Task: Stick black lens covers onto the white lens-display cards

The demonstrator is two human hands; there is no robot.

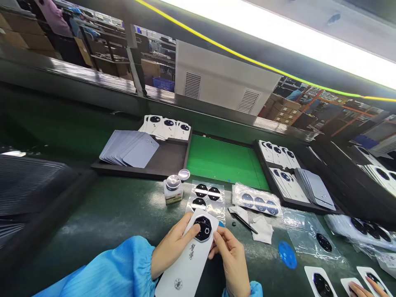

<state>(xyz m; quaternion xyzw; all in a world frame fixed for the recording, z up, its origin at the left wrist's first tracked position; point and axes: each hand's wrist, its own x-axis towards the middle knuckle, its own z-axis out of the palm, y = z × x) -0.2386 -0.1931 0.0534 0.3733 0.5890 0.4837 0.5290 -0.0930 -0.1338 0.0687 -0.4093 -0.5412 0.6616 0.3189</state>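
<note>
A white phone back cover (182,270) with dark lettering and a round emblem tilts up in front of me. My left hand (173,247) grips it from the left, thumb pressed on the black camera lens panel (204,229) at its top. At the cover's upper right edge, my right hand (229,251) has thumb and fingers closed on the rim. A bit of blue shows just behind that corner; I cannot make out what it is. Beyond my hands lies a clear sheet (219,207) bearing several black lens panels.
A small box with a round metal-topped container (173,182) stands behind. Black trays (173,156) hold white and grey covers. Tweezers (244,220), a white cloth (262,231), bagged lens panels (256,201) and a blue disc (287,254) lie rightward. Another person's hand (360,290) works at lower right.
</note>
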